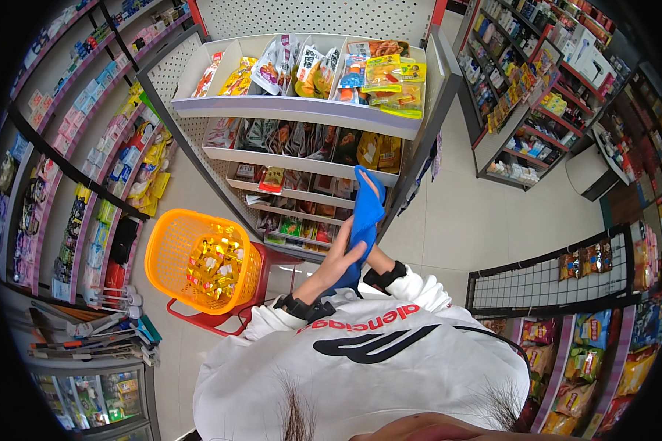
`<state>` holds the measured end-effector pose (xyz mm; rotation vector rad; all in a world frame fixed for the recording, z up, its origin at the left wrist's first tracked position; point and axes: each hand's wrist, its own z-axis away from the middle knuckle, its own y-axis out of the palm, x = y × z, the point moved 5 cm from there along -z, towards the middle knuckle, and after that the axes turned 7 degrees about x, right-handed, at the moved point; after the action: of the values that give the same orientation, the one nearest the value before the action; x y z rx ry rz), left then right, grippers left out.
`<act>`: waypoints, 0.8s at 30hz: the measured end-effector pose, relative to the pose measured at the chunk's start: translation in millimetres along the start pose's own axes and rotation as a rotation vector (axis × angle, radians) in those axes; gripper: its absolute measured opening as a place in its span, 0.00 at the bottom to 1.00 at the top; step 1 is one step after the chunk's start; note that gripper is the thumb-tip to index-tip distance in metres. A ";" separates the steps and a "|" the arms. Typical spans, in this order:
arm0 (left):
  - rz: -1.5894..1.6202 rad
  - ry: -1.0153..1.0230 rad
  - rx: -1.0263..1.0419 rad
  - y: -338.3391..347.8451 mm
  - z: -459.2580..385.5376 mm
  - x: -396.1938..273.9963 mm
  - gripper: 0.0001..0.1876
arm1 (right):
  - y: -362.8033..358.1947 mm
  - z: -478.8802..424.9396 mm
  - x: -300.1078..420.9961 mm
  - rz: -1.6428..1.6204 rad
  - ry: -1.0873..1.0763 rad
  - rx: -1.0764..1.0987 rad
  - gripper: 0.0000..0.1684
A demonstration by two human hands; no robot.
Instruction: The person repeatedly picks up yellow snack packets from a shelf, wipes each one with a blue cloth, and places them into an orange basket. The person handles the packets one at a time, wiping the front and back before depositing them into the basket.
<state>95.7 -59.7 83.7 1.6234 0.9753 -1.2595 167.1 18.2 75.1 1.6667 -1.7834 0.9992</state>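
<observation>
A blue cloth [365, 220] is held up in front of my chest. My left hand [339, 258] grips its lower part, with the thumb across it and the fingers along its left side. My right hand [371, 182] is mostly covered by the cloth; a strip of finger shows near the top and the wrist comes out below. Just beyond the hands stands a tiered white shelf rack [298, 107] with packaged snacks in divided rows. An orange plastic basket [160, 264] holding many small gold-wrapped packets is to the left of my hands.
The basket rests on a red plastic stool [262, 275]. Stocked shelves [71, 132] line the left side. At the right are another display shelf [529, 121], a black wire rack [540, 275] and shelves of bagged snacks [576, 358]. Tiled floor [447, 220] shows right of the rack.
</observation>
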 end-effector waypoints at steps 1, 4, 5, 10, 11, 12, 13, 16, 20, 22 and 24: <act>-0.037 0.007 0.030 2.5 -1.2 -5.2 0.32 | -3.4 0.1 -5.7 0.008 0.012 0.002 0.24; -0.038 -0.008 0.083 0.2 -1.3 -7.9 0.33 | -10.5 5.1 -24.4 0.040 0.051 0.022 0.22; 0.040 -0.053 0.110 -4.6 -0.2 -0.6 0.33 | -11.2 7.8 -29.8 0.046 0.074 0.037 0.21; -0.149 -0.122 0.029 -40.1 9.8 2.3 0.26 | -11.5 12.3 -38.4 -0.317 0.495 -0.016 0.17; -0.211 -0.127 -0.019 -47.4 11.7 4.7 0.26 | -4.0 12.0 -49.3 -0.660 0.608 -0.181 0.17; -0.197 -0.095 -0.117 -58.3 14.1 9.9 0.27 | 5.4 12.4 -56.7 -1.003 0.708 -0.344 0.16; 0.138 -0.095 -0.234 -64.2 17.1 15.9 0.26 | 13.1 6.8 -48.8 -1.103 0.725 -0.292 0.17; 0.383 -0.032 -0.358 -73.5 3.0 7.0 0.25 | 25.0 12.9 -33.7 -0.658 0.423 0.017 0.24; 0.514 0.121 -0.364 -80.8 -8.5 -17.9 0.25 | 39.6 22.4 -13.3 -0.474 0.360 0.280 0.26; 0.392 0.212 -0.435 -93.4 -10.4 -21.1 0.25 | 53.6 32.5 -10.4 -0.566 0.448 0.357 0.26; -0.018 0.296 -0.585 -110.7 -5.4 -26.2 0.24 | 73.2 35.4 -5.4 -0.577 0.455 0.365 0.27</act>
<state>-10.1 -18.7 93.1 1.3458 1.3873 -0.6547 100.0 -7.7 36.6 1.8183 -0.7919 1.3302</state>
